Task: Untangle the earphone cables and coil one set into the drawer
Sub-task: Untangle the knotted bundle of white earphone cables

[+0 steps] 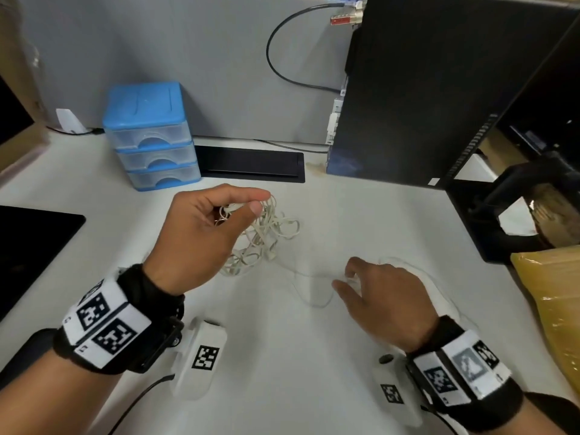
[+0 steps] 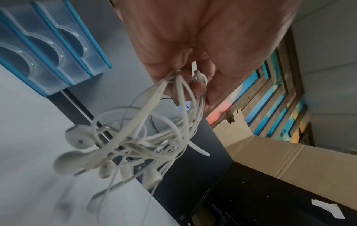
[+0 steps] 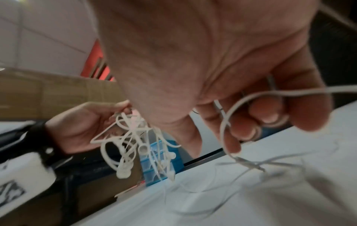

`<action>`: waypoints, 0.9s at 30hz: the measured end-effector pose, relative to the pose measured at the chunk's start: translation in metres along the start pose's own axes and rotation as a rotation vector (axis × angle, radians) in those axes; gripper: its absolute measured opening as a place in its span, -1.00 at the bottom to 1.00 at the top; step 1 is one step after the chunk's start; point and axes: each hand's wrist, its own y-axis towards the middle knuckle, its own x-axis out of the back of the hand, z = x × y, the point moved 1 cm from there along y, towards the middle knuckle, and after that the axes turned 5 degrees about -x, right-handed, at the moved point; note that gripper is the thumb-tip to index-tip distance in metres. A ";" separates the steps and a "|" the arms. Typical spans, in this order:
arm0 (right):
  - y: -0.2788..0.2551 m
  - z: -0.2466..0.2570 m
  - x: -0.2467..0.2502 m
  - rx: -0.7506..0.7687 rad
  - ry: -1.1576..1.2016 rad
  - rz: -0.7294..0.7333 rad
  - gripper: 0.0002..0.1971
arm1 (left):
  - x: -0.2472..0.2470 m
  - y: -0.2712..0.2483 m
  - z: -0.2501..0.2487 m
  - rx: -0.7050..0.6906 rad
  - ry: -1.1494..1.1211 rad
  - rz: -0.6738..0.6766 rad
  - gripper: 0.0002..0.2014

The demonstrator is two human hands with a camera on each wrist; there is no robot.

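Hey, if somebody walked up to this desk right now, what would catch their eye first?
Probably the tangled white earphone cables dangling from the left hand, which pinches them above the middle of the white desk. Next, the right hand low over the desk to the right, its fingers curled round a thin cable strand. Behind, at the back left, stands a blue drawer unit with all three drawers closed.

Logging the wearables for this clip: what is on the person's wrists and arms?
Both hands are bare. The left wrist wears a black strap with white panels printed with square black-and-white markers; a white marker-tagged camera unit sits beside it, trailing a black cable. The right wrist carries a matching band and white unit. Dark sleeves show behind.
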 end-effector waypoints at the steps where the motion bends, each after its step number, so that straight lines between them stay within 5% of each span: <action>1: -0.002 0.003 -0.002 0.037 -0.016 -0.115 -0.67 | -0.001 -0.001 -0.002 -0.002 -0.007 0.006 -0.82; 5: -0.010 0.020 -0.002 0.255 0.279 -0.427 -0.70 | -0.009 -0.007 -0.013 -0.019 -0.053 0.042 -0.84; 10: -0.017 0.040 -0.009 0.132 0.971 0.024 -0.76 | -0.016 -0.016 -0.031 -0.074 -0.182 0.102 -0.81; 15: -0.016 0.048 -0.010 0.235 1.306 -0.049 -0.78 | -0.017 -0.022 -0.034 -0.089 -0.255 0.203 -0.47; 18: -0.016 0.047 -0.002 0.251 1.402 -0.086 -0.77 | -0.019 -0.021 -0.029 0.017 -0.113 0.223 -0.40; 22: -0.018 0.044 0.002 0.275 1.341 -0.177 -0.78 | -0.020 -0.017 -0.015 0.181 -0.041 0.205 -0.65; 27: -0.017 0.044 -0.001 0.288 1.388 -0.103 -0.73 | -0.018 -0.013 -0.003 0.253 -0.094 0.216 -0.86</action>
